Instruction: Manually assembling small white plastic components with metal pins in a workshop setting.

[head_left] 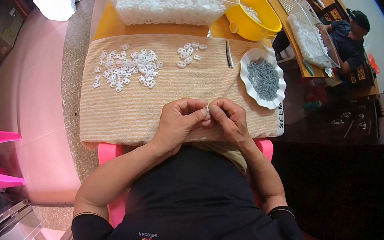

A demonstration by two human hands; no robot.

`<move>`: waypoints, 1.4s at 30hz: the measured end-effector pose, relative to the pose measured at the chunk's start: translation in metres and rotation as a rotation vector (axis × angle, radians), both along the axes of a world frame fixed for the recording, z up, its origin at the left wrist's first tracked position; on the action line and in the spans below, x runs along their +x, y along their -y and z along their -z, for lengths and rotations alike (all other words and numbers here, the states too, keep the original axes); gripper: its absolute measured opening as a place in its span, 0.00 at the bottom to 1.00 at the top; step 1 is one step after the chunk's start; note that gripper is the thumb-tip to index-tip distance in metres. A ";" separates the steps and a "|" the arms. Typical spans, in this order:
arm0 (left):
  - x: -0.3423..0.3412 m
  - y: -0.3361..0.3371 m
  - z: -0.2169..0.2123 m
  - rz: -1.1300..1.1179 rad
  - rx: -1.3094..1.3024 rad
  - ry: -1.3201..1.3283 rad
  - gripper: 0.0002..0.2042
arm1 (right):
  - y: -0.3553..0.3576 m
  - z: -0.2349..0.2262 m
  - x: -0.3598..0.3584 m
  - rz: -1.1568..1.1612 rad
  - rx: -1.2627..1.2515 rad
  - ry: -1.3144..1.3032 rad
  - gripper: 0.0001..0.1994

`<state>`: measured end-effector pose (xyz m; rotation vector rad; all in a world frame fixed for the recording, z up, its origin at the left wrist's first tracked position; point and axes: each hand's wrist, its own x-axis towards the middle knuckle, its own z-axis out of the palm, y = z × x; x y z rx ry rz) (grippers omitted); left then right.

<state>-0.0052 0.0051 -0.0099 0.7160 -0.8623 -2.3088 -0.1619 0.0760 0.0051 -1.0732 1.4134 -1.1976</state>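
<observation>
1 piece (208, 110): tiny, whitish, mostly hidden
Left hand (176, 124), right hand (231, 120): pinching it
Towel (120, 116): tan, striped
Floor (34, 105): pink

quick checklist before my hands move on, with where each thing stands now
1. Left hand and right hand meeting at the small white piece: ok
2. Piece's exact alignment: cannot tell, fingers mostly cover it
3. Large white pile and small white group apart on the towel: ok
4. Grey pieces inside the scalloped dish: ok
5. Slim tool out of both hands: ok
</observation>
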 end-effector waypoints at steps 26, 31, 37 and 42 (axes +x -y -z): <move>0.002 -0.002 -0.010 -0.001 -0.248 0.074 0.08 | 0.001 -0.001 -0.004 -0.049 0.057 0.215 0.13; 0.001 -0.001 -0.009 0.006 -0.202 0.070 0.08 | 0.001 0.000 -0.007 -0.053 0.025 0.192 0.12; 0.002 0.001 -0.007 0.005 -0.089 0.020 0.08 | 0.002 -0.001 -0.006 -0.035 0.037 0.217 0.12; 0.002 0.001 -0.004 -0.006 -0.033 0.018 0.08 | 0.002 0.005 -0.007 -0.003 0.032 0.284 0.11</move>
